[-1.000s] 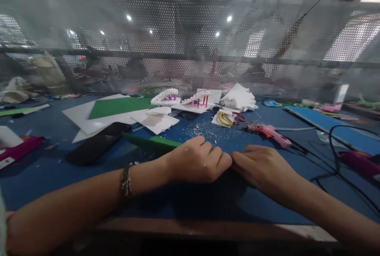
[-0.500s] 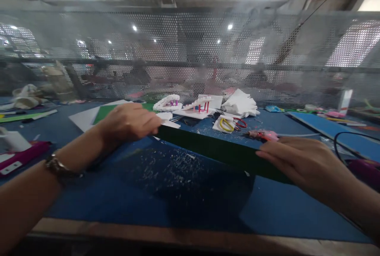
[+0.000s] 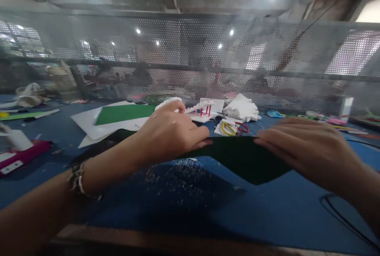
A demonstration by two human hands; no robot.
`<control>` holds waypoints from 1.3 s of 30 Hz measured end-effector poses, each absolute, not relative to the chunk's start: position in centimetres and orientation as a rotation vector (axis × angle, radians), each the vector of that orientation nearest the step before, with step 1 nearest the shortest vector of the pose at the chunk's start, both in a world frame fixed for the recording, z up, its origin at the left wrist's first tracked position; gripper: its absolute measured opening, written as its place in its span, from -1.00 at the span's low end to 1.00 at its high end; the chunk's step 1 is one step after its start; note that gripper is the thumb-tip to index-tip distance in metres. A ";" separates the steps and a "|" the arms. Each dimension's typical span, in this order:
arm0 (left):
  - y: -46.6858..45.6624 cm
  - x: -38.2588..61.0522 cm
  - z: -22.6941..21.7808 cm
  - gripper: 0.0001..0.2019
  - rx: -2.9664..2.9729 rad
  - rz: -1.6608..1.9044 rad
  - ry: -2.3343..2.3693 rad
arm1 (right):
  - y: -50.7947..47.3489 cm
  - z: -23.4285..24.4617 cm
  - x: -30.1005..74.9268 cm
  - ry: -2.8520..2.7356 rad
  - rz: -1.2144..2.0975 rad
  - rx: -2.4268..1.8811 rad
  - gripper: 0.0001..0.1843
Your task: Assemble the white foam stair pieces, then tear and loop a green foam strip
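A dark green sheet is held up above the blue tabletop, its right part angled down toward me. My left hand pinches its upper edge near the middle of the view, fingers closed. Farther right, my right hand has its fingertips closed on the same edge. A stretch of the sheet reaches left behind my left forearm. Below it, small white scraps are scattered on the table. Just past the sheet lie scissors with yellow and red handles.
Behind my left hand, a lighter green sheet rests on white sheets. A small white model with red posts and a white paper pile stand farther back. A magenta power strip is left; a black cable is right.
My left hand has moved right along the sheet's edge, closer to my right hand. The sheet, earlier stretched as a narrow strip, now bends and shows more of its face.
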State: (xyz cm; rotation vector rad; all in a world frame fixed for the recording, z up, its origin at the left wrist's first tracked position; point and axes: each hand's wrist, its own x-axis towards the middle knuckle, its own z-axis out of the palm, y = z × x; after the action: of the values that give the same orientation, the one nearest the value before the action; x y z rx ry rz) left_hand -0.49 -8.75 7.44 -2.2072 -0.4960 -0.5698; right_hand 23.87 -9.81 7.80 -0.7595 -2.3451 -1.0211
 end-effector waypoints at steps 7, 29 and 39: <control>-7.0 0.7 7.5 -0.64 -2.185 -0.545 -0.477 | -10.2 8.4 20.0 -2.137 -1.547 -0.688 -0.77; -6.5 -7.4 10.8 -0.59 -2.229 -0.596 -0.835 | -7.7 8.6 25.1 -1.875 -1.260 -0.830 -0.81; -6.7 -4.3 12.1 -0.69 -2.505 -0.378 -0.693 | -7.7 9.8 18.0 -2.383 -0.788 -0.865 -0.74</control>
State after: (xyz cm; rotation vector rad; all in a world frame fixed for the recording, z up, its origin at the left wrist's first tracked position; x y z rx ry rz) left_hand -4.34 -6.66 12.08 -2.5055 -0.6934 -0.3781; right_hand 18.03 -7.71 9.80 -0.8645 -2.3830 -0.7881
